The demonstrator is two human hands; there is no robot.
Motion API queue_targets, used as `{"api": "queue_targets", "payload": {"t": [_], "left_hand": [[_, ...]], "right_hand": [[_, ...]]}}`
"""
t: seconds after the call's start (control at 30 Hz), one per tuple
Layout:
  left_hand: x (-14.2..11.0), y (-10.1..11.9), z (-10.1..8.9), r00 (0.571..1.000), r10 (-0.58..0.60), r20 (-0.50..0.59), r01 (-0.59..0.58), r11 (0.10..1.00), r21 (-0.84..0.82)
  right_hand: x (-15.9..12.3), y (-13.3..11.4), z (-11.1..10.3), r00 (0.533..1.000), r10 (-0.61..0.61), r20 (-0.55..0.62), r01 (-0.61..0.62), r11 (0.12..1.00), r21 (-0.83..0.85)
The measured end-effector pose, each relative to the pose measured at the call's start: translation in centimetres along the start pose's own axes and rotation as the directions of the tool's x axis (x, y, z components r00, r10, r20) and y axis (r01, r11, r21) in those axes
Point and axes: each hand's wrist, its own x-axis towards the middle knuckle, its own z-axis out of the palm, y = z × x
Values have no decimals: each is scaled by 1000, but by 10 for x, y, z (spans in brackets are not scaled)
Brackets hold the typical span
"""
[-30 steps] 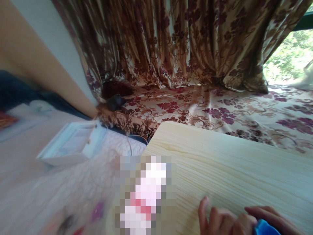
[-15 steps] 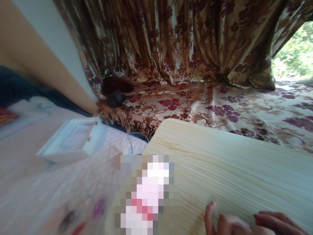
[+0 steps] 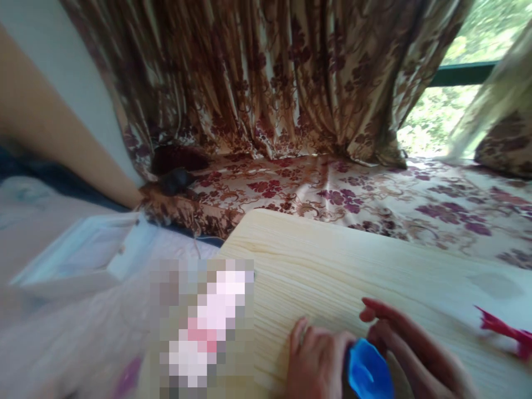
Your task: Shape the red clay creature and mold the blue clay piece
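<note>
Low in the head view, my left hand (image 3: 318, 357) rests over the wooden table with its fingers bent, a ring on one of them. Against its thumb side is a glossy blue thing (image 3: 369, 370), rounded with a folded, hollow-looking face; its lower part is cut off by the frame. My left hand seems to grip its side, though the contact is partly hidden. On the other side of the blue thing, my right hand (image 3: 415, 343) has its fingers stretched out, the nearest fingertips close to it.
The pale wooden table (image 3: 291, 249) carries a thin pinkish-red strip-like thing (image 3: 505, 331) at right. A blurred-out patch (image 3: 208, 327) covers something at the table's left edge. A white open box (image 3: 83, 249) lies on the pink bedding at left. Floral cloth (image 3: 291, 185) and a curtain (image 3: 249, 72) lie beyond.
My view has swung to the right. Both hands have come further into view, and the blue thing and the pinkish-red strip now show.
</note>
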Motion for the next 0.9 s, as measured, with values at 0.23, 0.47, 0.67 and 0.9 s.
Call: {"api": "queue_targets", "payload": {"t": [0.23, 0.47, 0.67, 0.9], "left_hand": [[15, 38, -12, 988, 22, 154, -32, 997, 66], [40, 61, 10, 990, 97, 101, -103, 993, 63], [61, 59, 29, 949, 292, 117, -298, 954, 35], [65, 60, 48, 946, 286, 153, -273, 957, -98]], "right_hand": [[-12, -29, -36, 991, -130, 12, 128, 985, 112], [-11, -18, -49, 982, -186, -21, 188, 971, 148], [-2, -10, -57, 949, -256, -187, 257, 966, -19], [-1, -2, -72, 953, -256, -162, 238, 963, -123]]}}
